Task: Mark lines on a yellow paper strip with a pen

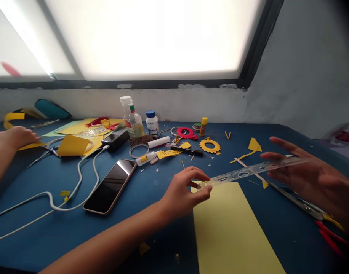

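My left hand [187,188] pinches the near end of a clear plastic ruler [240,173] with cut-out shapes, between thumb and fingers. The ruler slants up to the right above the table. At its far end my right hand [308,175] is spread open and a little blurred, with the ruler's end across the palm; its fingers are not closed on it. Below the ruler lies a sheet of yellow paper [231,228], partly under my left hand. Scissors [306,207] with red and yellow handles lie beneath my right hand.
Another person's hand [17,137] is at the far left near yellow paper strips. A phone [111,186], white cable [80,167], glass bottle [133,121], blue-capped bottle [152,123], glue stick [203,126], black marker [187,150] and yellow paper ring [210,145] lie across the blue table.
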